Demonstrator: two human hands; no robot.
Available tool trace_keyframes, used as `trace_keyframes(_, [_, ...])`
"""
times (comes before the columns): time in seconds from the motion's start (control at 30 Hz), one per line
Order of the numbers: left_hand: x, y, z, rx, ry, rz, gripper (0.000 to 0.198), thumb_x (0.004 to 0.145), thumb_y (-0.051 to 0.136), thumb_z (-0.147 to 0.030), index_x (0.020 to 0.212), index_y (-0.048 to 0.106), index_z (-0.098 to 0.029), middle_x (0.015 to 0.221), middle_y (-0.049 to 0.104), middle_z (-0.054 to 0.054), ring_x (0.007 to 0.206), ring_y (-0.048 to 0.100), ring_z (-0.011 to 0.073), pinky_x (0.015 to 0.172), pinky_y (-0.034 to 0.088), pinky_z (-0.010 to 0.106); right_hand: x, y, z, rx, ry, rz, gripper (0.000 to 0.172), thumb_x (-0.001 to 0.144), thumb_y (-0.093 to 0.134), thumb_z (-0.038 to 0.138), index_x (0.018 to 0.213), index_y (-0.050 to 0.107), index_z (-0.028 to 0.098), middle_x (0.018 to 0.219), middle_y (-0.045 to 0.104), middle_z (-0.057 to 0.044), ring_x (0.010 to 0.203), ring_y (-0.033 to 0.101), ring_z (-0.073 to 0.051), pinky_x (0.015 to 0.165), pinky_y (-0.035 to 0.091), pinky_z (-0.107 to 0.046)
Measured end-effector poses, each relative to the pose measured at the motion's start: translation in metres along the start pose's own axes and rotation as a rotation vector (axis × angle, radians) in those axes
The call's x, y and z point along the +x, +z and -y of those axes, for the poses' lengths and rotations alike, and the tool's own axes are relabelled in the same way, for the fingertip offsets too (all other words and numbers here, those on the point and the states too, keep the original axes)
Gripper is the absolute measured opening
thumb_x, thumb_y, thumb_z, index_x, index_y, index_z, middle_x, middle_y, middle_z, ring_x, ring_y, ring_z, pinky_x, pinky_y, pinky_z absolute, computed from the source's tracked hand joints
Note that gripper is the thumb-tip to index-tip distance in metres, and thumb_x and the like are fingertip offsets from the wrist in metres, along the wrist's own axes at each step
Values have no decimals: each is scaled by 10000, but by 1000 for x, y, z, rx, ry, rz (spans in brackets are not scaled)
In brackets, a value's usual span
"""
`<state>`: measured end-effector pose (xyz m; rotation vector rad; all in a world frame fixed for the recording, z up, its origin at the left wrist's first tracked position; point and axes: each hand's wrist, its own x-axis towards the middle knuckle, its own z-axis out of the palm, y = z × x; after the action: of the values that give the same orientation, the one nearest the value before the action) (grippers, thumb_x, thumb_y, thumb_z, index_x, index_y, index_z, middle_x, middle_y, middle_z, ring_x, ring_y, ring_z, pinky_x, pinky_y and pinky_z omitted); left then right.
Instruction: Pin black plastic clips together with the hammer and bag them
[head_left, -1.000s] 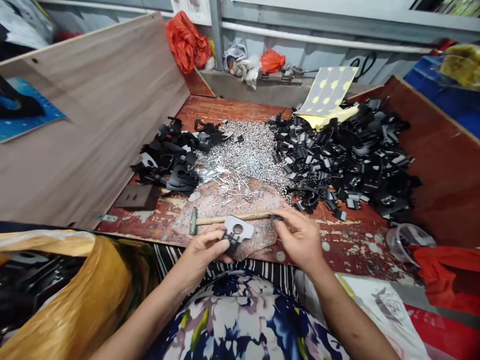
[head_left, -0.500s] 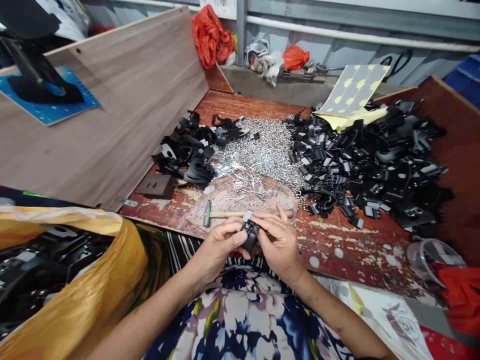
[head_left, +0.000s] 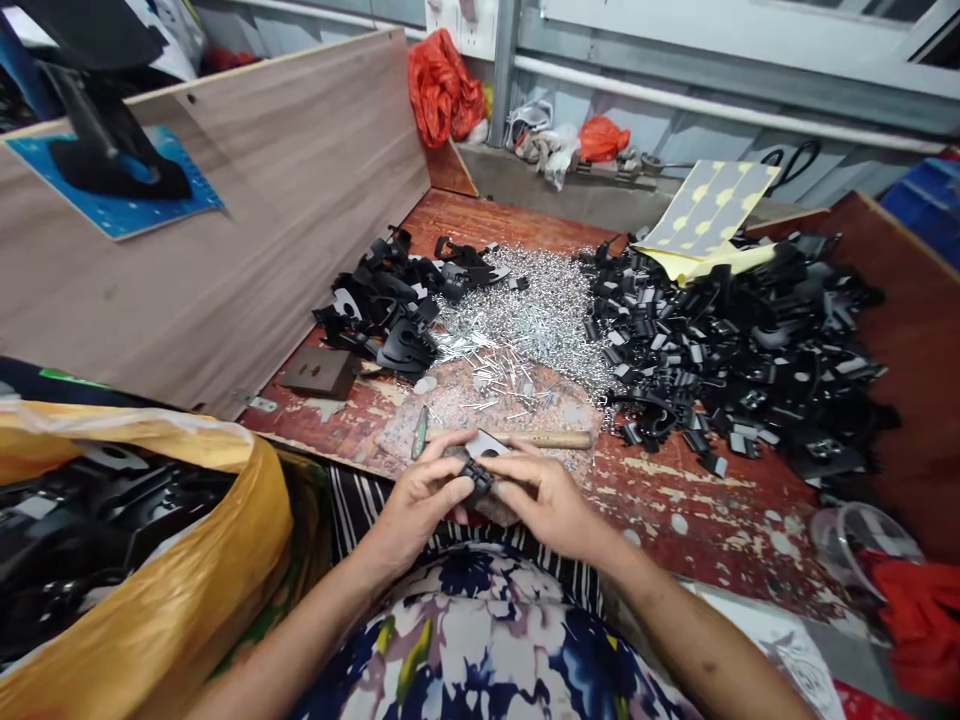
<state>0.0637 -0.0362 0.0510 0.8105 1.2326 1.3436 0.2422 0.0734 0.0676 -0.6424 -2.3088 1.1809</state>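
A small black plastic part [head_left: 477,476] is pinched between both hands at the near edge of the bench. My left hand [head_left: 429,492] grips its left side with thumb and fingers. From the right, my right hand [head_left: 546,498] holds the same part, its fingers closed. A flat grey-faced piece [head_left: 486,443] sticks up just above the fingers. Right behind the hands lies a hammer [head_left: 551,439] with a wooden handle, on a speckled stone slab [head_left: 397,425]. Loose metal pins [head_left: 499,378] are scattered on the slab.
Behind the slab spreads a heap of small shiny metal pieces [head_left: 544,300]. Black parts are piled at left [head_left: 405,345] and right [head_left: 780,340]. A brown block [head_left: 319,372] sits left. A yellow sack [head_left: 247,510] of black parts stands near left, a clear plastic tub [head_left: 874,530] at right.
Both hands have shifted slightly left, and the black part has been turned between the fingers. The flat piece now shows above them. The camera view has also shifted a little.
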Motion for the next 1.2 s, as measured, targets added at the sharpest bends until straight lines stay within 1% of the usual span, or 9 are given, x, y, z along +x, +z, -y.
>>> trace_keyframes(0.13, [-4,-13,-5,-74,-4,-124,170,826,783,-344,816,780,-175,778,631,14,622,561,100,630,482,207,51,-23,-19,-449,62,-119,192,964,588,229,1019,763,283,936,776,-5,882,650,-213,989,414,-487])
trace_keyframes(0.23, [-7,-15,-6,-115,-53,-173,217,771,827,-362,762,762,-155,744,640,11,616,580,112,621,465,214,84,-19,-32,-783,9,-91,132,934,623,243,874,738,222,903,724,-63,918,591,-255,841,393,-413])
trace_keyframes(0.33, [-11,-14,-4,-143,-104,-176,242,763,832,-374,761,743,-149,802,662,18,602,592,113,610,467,225,99,-13,-43,-878,-71,-64,147,927,589,199,818,688,194,883,674,-86,891,554,-249,778,372,-377])
trace_keyframes(0.5, [-7,-10,-4,-123,-151,-130,281,784,806,-422,785,723,-153,807,671,23,611,605,119,613,486,229,87,-27,-37,-866,-109,-74,205,952,481,111,854,651,172,796,635,-74,761,518,-208,717,398,-355])
trace_keyframes(0.67, [6,4,-7,-14,-101,-99,349,785,782,-479,686,691,-157,613,577,-12,534,569,122,525,455,220,46,-28,11,-638,-313,61,244,1010,472,157,910,690,201,800,664,-49,768,579,-190,718,490,-360])
trace_keyframes(0.8, [9,9,-4,3,-87,-107,375,803,770,-466,617,641,-167,570,517,-30,501,542,113,476,430,209,18,-14,29,-322,-308,29,306,1011,508,156,1277,634,241,1023,744,-41,926,695,-182,835,594,-357])
trace_keyframes(0.97, [5,5,-5,34,-72,-151,352,760,797,-421,597,620,-165,636,509,-23,543,504,108,453,456,201,8,2,11,-313,-440,-48,628,979,513,73,1560,363,260,1133,750,-51,1039,710,-192,915,617,-383])
trace_keyframes(1.07, [3,0,-6,82,-56,-207,299,716,807,-364,602,616,-163,642,508,-27,544,476,104,446,460,200,18,4,4,-255,-509,32,575,984,501,89,1525,419,265,1122,753,-47,1006,712,-183,876,622,-380])
trace_keyframes(1.2, [-2,-7,-6,35,-25,-240,305,749,751,-323,551,580,-167,614,482,-29,544,458,98,448,426,182,53,-2,-8,-267,-349,53,292,996,512,179,1243,649,252,1001,757,-19,872,693,-160,789,591,-343])
